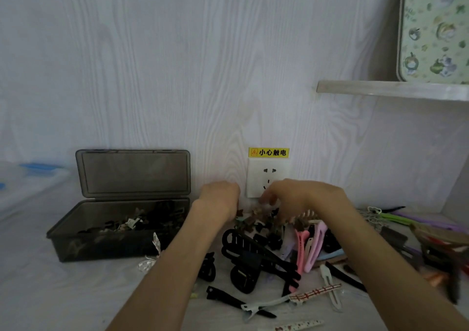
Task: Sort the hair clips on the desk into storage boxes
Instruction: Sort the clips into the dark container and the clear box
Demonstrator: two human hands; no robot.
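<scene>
Head view: sorting is partly done, by my read. The box (119,229), dark see-through w/ lid propped open against the wall, sits at left and already holds a layer of small dark clips. Most of the job is left tho: a big pile of clips (274,241) lies on the desk right of the box, incl. a large black clip (253,252), pink clips (308,244), a plaid clip (314,292) near the front edge, and long purple/green ones at far right. Only one box is clearly in view.

Left hand (219,198) and right hand (291,198) are both at the back of the pile, near each other, just below the socket (268,177). Fingers curl down into the small clips; can't tell if either has actually gripped one.

Surface: pale desk w/ a whitish covering, against a white wood-grain wall. Yellow warning label above the socket. Shelf (390,90) upper right w/ a floral tray (434,26) leaning on it. Sth blue, blurry, at far left.
</scene>
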